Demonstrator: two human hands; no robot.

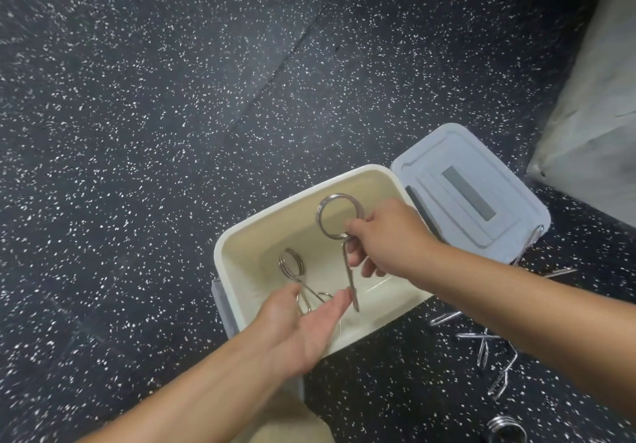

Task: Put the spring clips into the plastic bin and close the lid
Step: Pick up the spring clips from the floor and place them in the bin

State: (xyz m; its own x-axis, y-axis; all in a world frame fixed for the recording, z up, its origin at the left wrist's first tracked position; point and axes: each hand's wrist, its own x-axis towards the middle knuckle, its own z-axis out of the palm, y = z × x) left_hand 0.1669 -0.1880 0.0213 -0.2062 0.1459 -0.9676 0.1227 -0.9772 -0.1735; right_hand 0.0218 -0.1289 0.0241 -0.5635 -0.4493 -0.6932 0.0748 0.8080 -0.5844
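Observation:
A cream plastic bin [241, 232] stands open on the speckled floor. Its grey lid [481, 181] lies flat to the right of it. My right hand [389, 236] grips a metal spring clip [335, 217] over the bin, ring up and handles hanging down. My left hand [303, 325] is at the bin's near edge with palm up and fingers apart. A second spring clip [292, 265] lies in the bin just beyond its fingers, and I cannot tell whether they touch it. Several more spring clips [481, 342] lie on the floor to the right of the bin.
Black rubber flooring with white flecks [155, 115] fills most of the view. A pale grey block or wall [599, 115] rises at the right edge. Another coiled clip [506, 427] sits at the bottom right. A tan trouser leg [285, 422] shows at the bottom.

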